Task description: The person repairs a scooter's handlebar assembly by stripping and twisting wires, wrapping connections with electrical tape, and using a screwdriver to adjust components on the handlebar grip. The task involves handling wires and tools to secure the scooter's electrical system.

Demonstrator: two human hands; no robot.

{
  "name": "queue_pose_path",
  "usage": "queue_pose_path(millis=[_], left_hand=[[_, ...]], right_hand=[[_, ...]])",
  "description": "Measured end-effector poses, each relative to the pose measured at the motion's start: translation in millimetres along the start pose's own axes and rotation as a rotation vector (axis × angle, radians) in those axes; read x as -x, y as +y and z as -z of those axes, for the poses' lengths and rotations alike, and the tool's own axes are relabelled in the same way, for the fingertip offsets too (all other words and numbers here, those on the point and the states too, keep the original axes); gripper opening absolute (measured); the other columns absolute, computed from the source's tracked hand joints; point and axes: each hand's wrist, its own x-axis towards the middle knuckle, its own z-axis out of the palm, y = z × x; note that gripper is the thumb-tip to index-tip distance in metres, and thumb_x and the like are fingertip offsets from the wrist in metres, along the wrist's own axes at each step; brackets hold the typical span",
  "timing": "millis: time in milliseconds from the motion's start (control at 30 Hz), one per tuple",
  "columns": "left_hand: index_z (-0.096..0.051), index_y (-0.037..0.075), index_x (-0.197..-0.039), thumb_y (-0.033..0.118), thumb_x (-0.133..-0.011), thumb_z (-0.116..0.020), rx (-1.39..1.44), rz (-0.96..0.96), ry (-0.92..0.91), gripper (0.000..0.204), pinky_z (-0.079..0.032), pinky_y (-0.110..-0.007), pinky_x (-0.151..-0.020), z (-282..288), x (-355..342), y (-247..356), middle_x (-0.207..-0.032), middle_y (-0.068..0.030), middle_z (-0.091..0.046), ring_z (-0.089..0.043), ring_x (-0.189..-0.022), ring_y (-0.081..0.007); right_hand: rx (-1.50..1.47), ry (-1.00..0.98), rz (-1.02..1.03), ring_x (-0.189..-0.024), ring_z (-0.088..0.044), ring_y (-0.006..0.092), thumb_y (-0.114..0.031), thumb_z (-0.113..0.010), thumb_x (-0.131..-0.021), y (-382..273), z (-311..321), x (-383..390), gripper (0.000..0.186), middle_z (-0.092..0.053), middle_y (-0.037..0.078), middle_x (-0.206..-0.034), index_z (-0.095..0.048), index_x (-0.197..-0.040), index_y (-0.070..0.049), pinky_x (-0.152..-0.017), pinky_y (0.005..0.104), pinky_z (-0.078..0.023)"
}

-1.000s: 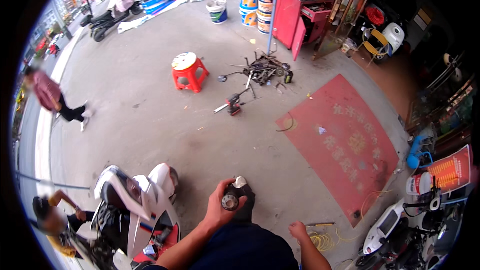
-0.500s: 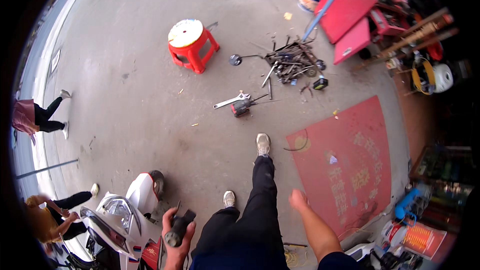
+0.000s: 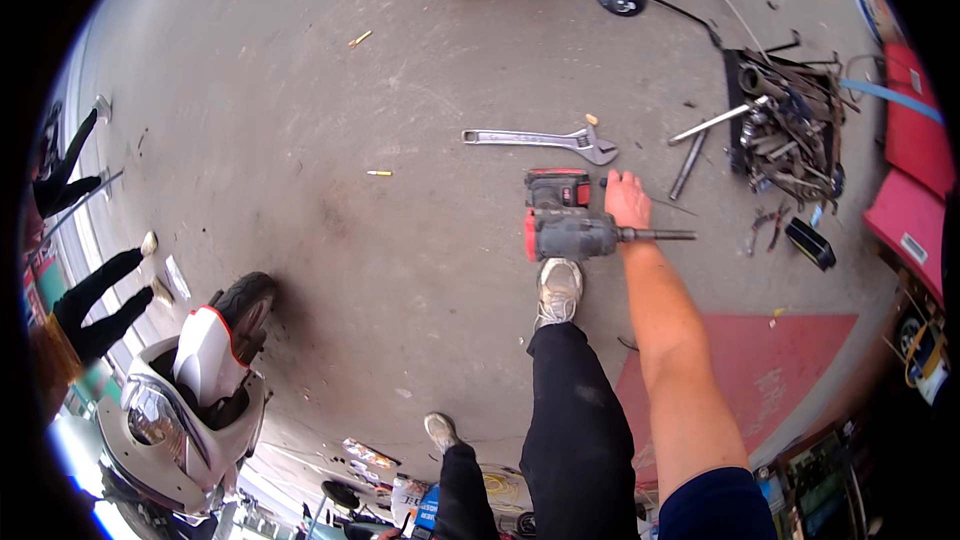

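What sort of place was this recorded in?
Probably a scooter or motorbike repair spot: a white scooter stands at the left, a heap of tools lies at the right, and a wrench and power tool are between them.

Lettering around the right hand (image 3: 628, 204)

Pale characters (image 3: 772, 387) mark the red mat (image 3: 790, 355) behind it; white lettering (image 3: 426, 514) stands on a blue package (image 3: 430, 496) nearer the body. Far right, the pink door (image 3: 900, 220) bears a white label (image 3: 913, 247) too small to read.
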Motion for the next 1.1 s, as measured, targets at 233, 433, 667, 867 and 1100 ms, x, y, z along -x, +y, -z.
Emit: queue_pose_path(millis=[233,433,667,867,1100], left_hand=[[-0.04,0.005,-0.124,0.003,-0.076,-0.072,-0.004,-0.255,0.009,0.058,-0.045,-0.035,-0.09,1.5,8.0,-1.7,-0.116,-0.0134,-0.053,-0.054,-0.105,-0.0209],[-0.043,0.006,-0.127,0.01,-0.074,-0.076,-0.107,-0.484,0.178,0.063,-0.042,-0.029,-0.084,58.8,56.0,15.6,-0.099,-0.0054,-0.047,-0.047,-0.09,-0.0151],[-0.047,0.004,-0.127,0.013,-0.071,-0.082,0.497,-0.799,0.244,0.067,-0.048,-0.029,-0.08,158.3,104.4,-39.8,-0.097,-0.0072,-0.055,-0.056,-0.088,-0.0162],[-0.047,0.0,-0.126,0.012,-0.07,-0.081,0.614,-1.079,0.41,0.067,-0.048,-0.028,-0.078,246.2,134.1,-104.1,-0.096,-0.0066,-0.054,-0.054,-0.086,-0.0147],[-0.046,0.0,-0.125,0.014,-0.072,-0.078,0.705,-1.147,0.65,0.064,-0.047,-0.028,-0.073,309.3,153.2,-179.4,-0.093,-0.0066,-0.057,-0.056,-0.08,-0.0149]], right_hand=[[-0.009,-0.211,0.208,-0.101,-0.059,0.0346,-0.012,-0.055,-0.087,16.0,-4.2,90.6,0.02,-0.06,0.016,-0.106,-0.056,-0.107,-0.008,-0.081,0.0427,-0.053],[-0.811,-0.058,0.411,-0.089,-0.061,0.0257,-0.003,-0.055,-0.091,-54.8,257.0,264.6,0.036,-0.057,0.018,-0.113,-0.046,-0.126,0.001,-0.075,0.0344,-0.054],[-1.573,0.03,0.702,-0.063,-0.058,0.0196,-0.01,-0.055,-0.093,-150.6,594.0,463.8,0.031,-0.053,0.021,-0.102,-0.045,-0.119,0.004,-0.053,0.0302,-0.054],[-1.14,0.266,1.263,-0.056,-0.056,0.0193,-0.023,-0.066,-0.09,-214.9,664.4,643.4,0.038,-0.051,0.017,-0.089,-0.04,-0.109,-0.002,-0.046,0.0268,-0.053],[-0.981,0.204,1.428,-0.061,-0.058,0.0187,-0.025,-0.069,-0.089,-272.0,673.1,743.1,0.038,-0.053,0.016,-0.087,-0.042,-0.105,-0.004,-0.049,0.0277,-0.054]])
